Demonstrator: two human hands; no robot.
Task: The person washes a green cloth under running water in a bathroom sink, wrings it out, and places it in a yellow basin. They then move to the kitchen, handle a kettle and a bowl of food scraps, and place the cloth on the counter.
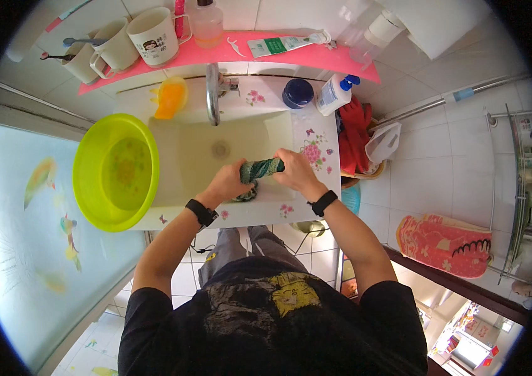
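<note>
Over the front right part of a white sink basin [190, 169], a green patterned cloth [262, 170] is stretched, bunched and twisted, between my two hands. My left hand [228, 182] grips its left end. Its right end is in my right hand [298, 173]. A lower part of the cloth hangs or lies just beneath, beside my left fingers; whether it touches the basin I cannot tell. The chrome faucet [212, 94] stands behind the basin, and no flow of water from it can be seen.
A lime-green plastic basin [153, 188] stands at the left of the counter. Behind the sink are an orange soap holder [171, 97], a dark blue jar [298, 94] and a white pump bottle [333, 96]. Mugs [153, 37] and a toothpaste tube [284, 45] stand or lie on the pink shelf [242, 60].
</note>
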